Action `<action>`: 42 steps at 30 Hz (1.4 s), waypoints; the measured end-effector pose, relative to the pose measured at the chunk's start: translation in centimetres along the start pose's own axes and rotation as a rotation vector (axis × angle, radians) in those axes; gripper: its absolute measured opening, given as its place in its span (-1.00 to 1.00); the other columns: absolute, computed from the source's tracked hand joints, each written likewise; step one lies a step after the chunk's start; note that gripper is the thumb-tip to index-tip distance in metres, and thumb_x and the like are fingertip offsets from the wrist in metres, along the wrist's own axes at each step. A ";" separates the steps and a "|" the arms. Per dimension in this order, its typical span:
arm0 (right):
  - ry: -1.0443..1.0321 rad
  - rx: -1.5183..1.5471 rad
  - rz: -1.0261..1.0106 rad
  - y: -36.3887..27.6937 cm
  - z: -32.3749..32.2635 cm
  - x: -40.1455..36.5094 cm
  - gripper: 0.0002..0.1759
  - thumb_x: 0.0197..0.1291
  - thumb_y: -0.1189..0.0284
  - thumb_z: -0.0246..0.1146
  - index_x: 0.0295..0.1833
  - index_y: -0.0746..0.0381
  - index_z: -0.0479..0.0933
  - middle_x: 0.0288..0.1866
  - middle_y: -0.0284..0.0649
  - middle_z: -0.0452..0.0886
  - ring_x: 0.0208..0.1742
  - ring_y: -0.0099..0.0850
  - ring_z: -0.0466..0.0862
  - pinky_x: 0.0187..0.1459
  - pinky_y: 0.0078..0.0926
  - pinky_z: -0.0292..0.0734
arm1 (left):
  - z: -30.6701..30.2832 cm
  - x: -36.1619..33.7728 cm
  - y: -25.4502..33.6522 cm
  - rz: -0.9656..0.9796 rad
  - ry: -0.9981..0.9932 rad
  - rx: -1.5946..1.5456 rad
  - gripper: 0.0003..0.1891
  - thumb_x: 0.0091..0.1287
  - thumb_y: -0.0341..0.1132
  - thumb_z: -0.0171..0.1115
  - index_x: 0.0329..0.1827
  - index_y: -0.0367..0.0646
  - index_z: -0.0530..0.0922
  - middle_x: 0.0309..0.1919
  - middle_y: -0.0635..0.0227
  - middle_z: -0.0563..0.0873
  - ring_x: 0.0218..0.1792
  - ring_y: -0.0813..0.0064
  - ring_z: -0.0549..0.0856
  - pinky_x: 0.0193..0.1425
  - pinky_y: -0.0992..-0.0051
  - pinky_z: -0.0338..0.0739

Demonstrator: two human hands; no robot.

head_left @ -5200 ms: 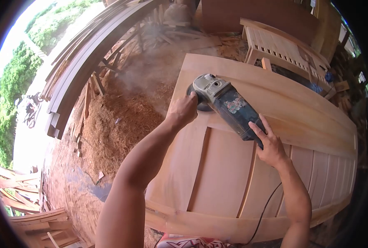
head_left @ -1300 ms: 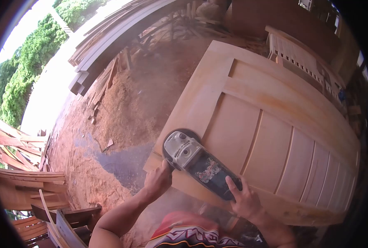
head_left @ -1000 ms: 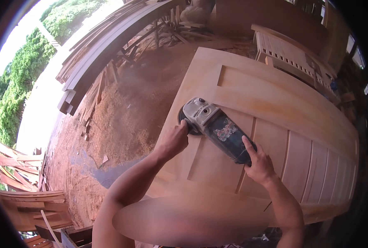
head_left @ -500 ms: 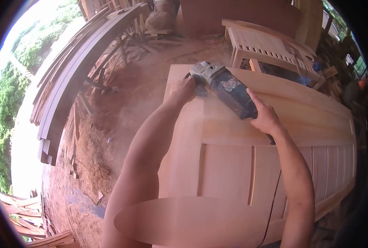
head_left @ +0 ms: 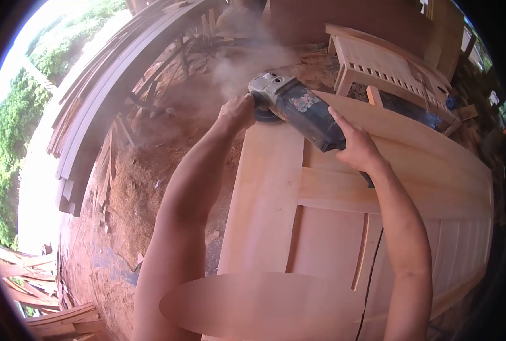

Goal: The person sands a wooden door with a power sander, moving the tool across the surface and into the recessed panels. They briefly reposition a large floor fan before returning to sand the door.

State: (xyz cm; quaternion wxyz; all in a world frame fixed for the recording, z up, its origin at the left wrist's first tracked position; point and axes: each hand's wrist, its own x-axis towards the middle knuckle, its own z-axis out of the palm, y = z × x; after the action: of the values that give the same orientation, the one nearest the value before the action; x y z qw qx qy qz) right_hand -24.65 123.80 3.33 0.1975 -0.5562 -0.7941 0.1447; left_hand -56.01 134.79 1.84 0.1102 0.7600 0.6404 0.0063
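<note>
Dust [head_left: 247, 59] billows off the far corner of the wooden door [head_left: 270, 187], where the angle grinder [head_left: 295, 108] rests with its disc on the door's face. The left hand [head_left: 238, 111] is closed around the side grip by the tool's grey head, and the right hand [head_left: 352, 148] curls its fingers over the dark body. The cord [head_left: 372, 267] trails across the door's panels to its near edge

Left of the grip [head_left: 355, 149] I saw a reddish earth floor [head_left: 150, 187] strewn with sawdust and offcuts. Farther left ran a stack of long planks [head_left: 110, 85], and past it bright daylight fell on green trees [head_left: 8, 142]. Beyond the grip stood a dark brown panel [head_left: 349, 20], with a slatted wooden bench [head_left: 389, 62] to the right of it. Scrap timber [head_left: 54, 318] lay well back on the left.
</note>
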 end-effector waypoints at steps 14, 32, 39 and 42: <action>-0.055 -0.020 -0.075 -6.7 -0.1 -12.3 0.15 -0.01 0.65 0.36 0.72 -0.16 0.09 0.27 0.21 0.54 0.22 0.25 0.63 0.27 0.05 0.60 | 2.1 -17.5 -0.4 -0.070 -0.025 -0.121 -0.73 0.30 -0.49 0.17 0.03 -0.35 0.47 -0.16 -0.19 0.79 -0.04 -0.18 0.80 0.04 -0.05 0.69; -0.357 0.091 -0.130 -14.0 -1.6 -34.5 0.04 0.13 0.54 0.41 0.69 -0.26 0.15 0.37 0.24 0.41 -0.19 0.19 0.78 -0.24 0.05 0.81 | 5.0 -48.5 5.3 -0.409 -0.165 -0.267 -0.71 0.33 -0.39 0.19 0.04 -0.23 0.36 -0.19 -0.16 0.78 -0.18 -0.28 0.76 -0.06 -0.21 0.62; -0.269 0.067 -0.022 -11.2 -1.2 -24.4 0.08 0.08 0.59 0.37 0.71 -0.21 0.12 0.32 0.23 0.46 -0.10 0.23 0.75 -0.08 0.13 0.76 | 3.2 -33.7 2.3 -0.226 -0.120 -0.212 -0.71 0.32 -0.41 0.18 0.03 -0.28 0.34 -0.20 -0.22 0.76 -0.16 -0.31 0.76 -0.03 -0.18 0.63; -0.093 0.030 -0.069 -7.9 -0.9 -18.0 0.13 0.03 0.63 0.33 0.73 -0.20 0.08 0.29 0.24 0.49 0.06 0.30 0.69 0.14 0.12 0.67 | 2.5 -23.6 1.5 -0.128 -0.093 -0.174 -0.73 0.31 -0.45 0.18 0.02 -0.31 0.38 -0.18 -0.25 0.77 -0.13 -0.27 0.78 0.00 -0.14 0.65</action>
State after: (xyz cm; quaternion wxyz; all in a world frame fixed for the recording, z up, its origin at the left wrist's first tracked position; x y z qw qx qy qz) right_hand -25.30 104.23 4.89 0.1736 -0.5183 -0.8189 0.1754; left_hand -58.40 111.17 2.76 0.2057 0.7045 0.6790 0.0194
